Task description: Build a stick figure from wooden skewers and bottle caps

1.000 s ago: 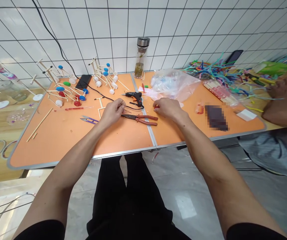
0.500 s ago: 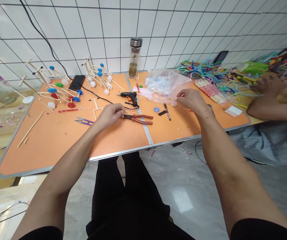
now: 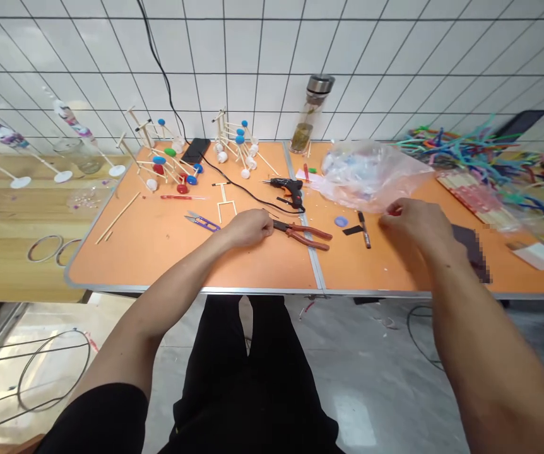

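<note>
My left hand (image 3: 250, 227) rests on the orange table (image 3: 158, 258) with its fingers curled shut around something thin that I cannot make out. Its fingertips touch the jaws of the red-handled pliers (image 3: 306, 234). My right hand (image 3: 414, 222) lies at the near edge of the clear plastic bag (image 3: 371, 173), fingers pinched together on a small red piece (image 3: 395, 212). A blue cap (image 3: 341, 221) and a black marker (image 3: 363, 228) lie between the two hands.
A black glue gun (image 3: 286, 186), blue scissors (image 3: 201, 221) and a small stick frame (image 3: 224, 195) lie behind my left hand. Stick models with coloured caps (image 3: 168, 165) stand at the back left, near a glass bottle (image 3: 310, 113). Pipe cleaners (image 3: 480, 151) are piled at the right.
My right hand left the pliers' handles, reached right to the plastic bag, and now sits lower by the marker. My left hand stayed by the pliers. The co-worker's hands are out of view.
</note>
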The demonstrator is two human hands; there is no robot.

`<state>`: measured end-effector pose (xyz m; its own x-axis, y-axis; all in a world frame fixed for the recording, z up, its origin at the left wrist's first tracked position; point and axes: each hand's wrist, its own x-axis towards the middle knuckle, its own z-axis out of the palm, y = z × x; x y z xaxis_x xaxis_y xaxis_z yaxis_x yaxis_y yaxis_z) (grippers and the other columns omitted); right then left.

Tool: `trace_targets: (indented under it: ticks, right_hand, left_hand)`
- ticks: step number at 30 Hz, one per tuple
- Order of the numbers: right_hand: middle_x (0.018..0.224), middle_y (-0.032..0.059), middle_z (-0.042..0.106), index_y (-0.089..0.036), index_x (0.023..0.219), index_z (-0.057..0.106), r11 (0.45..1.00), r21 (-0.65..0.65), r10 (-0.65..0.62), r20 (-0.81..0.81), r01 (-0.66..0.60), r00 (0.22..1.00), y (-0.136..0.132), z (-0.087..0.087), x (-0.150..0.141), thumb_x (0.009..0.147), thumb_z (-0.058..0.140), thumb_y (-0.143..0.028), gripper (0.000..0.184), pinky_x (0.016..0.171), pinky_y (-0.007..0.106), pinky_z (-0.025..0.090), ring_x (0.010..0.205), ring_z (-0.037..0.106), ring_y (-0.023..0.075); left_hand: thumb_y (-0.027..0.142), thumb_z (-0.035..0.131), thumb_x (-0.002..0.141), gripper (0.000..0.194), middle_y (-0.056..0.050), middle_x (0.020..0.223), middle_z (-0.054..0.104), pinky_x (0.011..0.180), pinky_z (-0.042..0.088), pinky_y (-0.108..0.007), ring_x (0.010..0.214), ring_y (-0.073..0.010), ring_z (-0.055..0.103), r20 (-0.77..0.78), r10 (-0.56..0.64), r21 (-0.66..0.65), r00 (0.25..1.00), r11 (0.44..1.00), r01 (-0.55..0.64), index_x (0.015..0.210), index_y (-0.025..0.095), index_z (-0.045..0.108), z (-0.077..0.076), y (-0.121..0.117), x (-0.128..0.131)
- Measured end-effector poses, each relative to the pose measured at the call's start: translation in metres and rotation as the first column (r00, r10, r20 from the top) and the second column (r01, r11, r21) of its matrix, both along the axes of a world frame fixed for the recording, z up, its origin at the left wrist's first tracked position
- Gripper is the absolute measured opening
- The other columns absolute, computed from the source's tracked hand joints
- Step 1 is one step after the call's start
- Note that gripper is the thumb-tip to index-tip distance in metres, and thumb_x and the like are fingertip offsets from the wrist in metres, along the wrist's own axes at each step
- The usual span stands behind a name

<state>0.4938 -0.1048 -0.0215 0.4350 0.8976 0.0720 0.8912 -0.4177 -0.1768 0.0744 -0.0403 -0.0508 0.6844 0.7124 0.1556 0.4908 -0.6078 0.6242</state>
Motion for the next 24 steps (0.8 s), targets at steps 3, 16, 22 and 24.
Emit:
trace_targets:
  ticks: [3, 16, 22, 24]
  right_hand:
    - [0.106, 0.0234, 0.081, -0.033, 0.087, 0.074, 0.994, -0.020, -0.111, 0.021, 0.111, 0.994, -0.017, 0.011, -0.007, 0.085, 0.083, -0.024, 0.012, 0.077, 0.049, 0.045, 0.099, 0.071, 0.0369]
    - [0.103, 0.0059, 0.083, -0.025, 0.102, 0.083, 0.655, 0.562, 0.742, -0.354, -0.506, 0.569, 0.028, 0.046, -0.214, 0.095, 0.081, -0.048, 0.024, 0.080, 0.037, 0.058, 0.084, 0.071, 0.0222]
    - [0.106, 0.0053, 0.083, -0.025, 0.109, 0.080, 0.530, 0.672, 0.834, -0.301, -0.518, 0.463, 0.077, 0.018, -0.255, 0.101, 0.075, -0.047, 0.024, 0.081, 0.036, 0.058, 0.083, 0.069, 0.0207]
    - [0.108, 0.0056, 0.083, -0.025, 0.110, 0.080, 0.502, 0.698, 0.844, -0.266, -0.512, 0.465, 0.078, 0.009, -0.254, 0.100, 0.074, -0.043, 0.021, 0.083, 0.037, 0.059, 0.085, 0.071, 0.0215]
  left_hand:
    - [0.008, 0.068, 0.076, 0.018, -0.012, 0.092, 0.077, 0.073, 0.043, -0.039, 0.086, -0.0296, 0.068, -0.113, 0.014, 0.069, 0.993, 0.998, -0.007, 0.069, 0.023, 0.077, 0.002, -0.001, -0.002]
    - [0.035, 0.083, 0.098, 0.025, -0.005, 0.100, 0.082, 0.075, 0.057, -0.029, 0.076, -0.0136, 0.075, 0.588, 0.369, -0.566, 0.720, 0.823, 0.041, 0.117, 0.019, 0.077, 0.034, 0.017, -0.024]
    - [0.028, 0.098, 0.088, 0.036, -0.003, 0.095, 0.084, 0.078, 0.065, -0.026, 0.074, -0.0121, 0.080, 0.645, 0.528, -0.707, 0.552, 0.686, 0.170, 0.116, 0.018, 0.077, 0.033, 0.030, -0.039]
    - [0.024, 0.099, 0.086, 0.037, -0.003, 0.094, 0.085, 0.081, 0.066, -0.026, 0.076, -0.0123, 0.081, 0.644, 0.544, -0.715, 0.539, 0.678, 0.170, 0.115, 0.017, 0.077, 0.028, 0.031, -0.038]
